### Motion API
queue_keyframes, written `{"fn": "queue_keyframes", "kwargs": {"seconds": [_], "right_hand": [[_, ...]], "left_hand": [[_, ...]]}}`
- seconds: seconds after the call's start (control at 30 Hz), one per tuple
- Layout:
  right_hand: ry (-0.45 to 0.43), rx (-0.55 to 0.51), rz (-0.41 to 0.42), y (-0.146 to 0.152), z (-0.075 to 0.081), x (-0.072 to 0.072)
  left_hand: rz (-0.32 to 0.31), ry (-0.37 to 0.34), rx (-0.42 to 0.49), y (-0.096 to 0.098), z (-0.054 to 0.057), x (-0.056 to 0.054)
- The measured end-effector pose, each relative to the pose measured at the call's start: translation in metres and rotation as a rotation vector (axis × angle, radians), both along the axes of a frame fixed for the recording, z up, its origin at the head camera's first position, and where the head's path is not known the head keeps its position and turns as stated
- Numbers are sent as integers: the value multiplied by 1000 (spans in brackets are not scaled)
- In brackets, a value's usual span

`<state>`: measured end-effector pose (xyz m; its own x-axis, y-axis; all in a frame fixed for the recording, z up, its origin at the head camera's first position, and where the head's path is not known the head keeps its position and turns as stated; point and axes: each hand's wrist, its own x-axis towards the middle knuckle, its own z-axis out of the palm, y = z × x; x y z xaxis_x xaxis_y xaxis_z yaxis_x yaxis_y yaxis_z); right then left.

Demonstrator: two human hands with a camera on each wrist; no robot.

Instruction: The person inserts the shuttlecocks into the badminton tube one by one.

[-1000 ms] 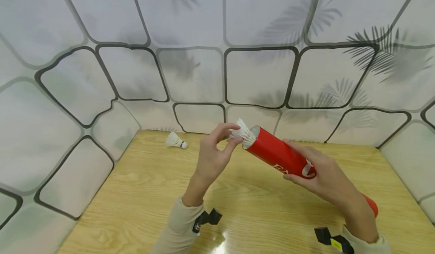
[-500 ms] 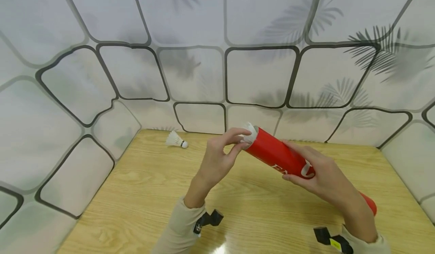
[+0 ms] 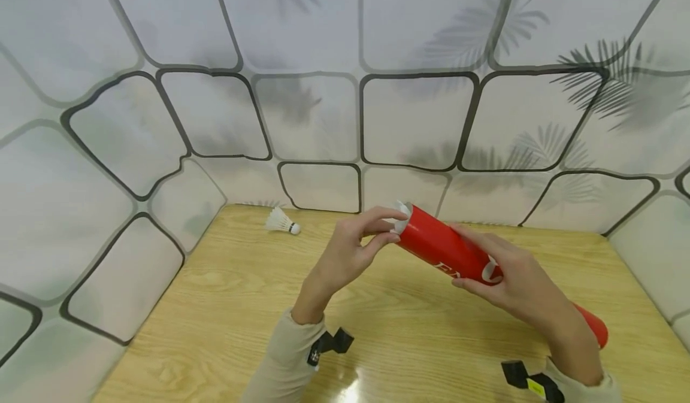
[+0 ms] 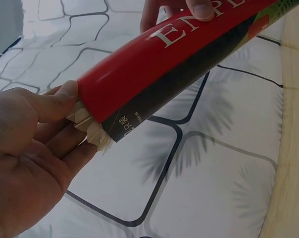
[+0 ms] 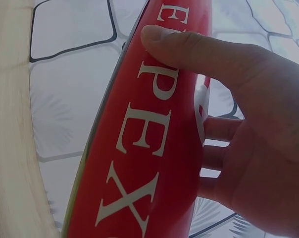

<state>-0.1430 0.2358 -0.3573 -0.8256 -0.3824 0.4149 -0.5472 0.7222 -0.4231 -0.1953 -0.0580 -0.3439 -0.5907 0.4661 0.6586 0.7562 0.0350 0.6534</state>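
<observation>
A long red shuttlecock tube [image 3: 436,241] with white lettering is held at a slant over the table, its mouth up and to the left. My right hand [image 3: 525,283] grips its middle, thumb [image 5: 181,47] across the lettering and fingers round the far side. At the mouth, my left hand [image 3: 350,250] pinches the feathers of a shuttlecock [image 4: 92,128]. Only the feather ends stick out; its cork is hidden inside. The left thumb [image 4: 65,99] lies right at the rim.
Another white shuttlecock [image 3: 281,220] with a dark band lies on its side at the back left of the wooden table [image 3: 215,295]. Patterned fabric walls [image 3: 318,121] enclose the table at the back and sides.
The shuttlecock has slid deeper into the tube, with my left hand moving right along with it to the mouth. My right hand and the tube have hardly moved.
</observation>
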Motion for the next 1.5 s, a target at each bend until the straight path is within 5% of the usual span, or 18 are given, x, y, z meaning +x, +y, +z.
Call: {"fn": "queue_keyframes", "kwargs": {"seconds": [0.5,1.5], "right_hand": [[-11,13,3,4,-1,-2],[-22,58,-53,11,5,4]], "left_hand": [[-103,-132,-51,3,-5,-3],[-272,-215,-22,16,-14,-3]]}}
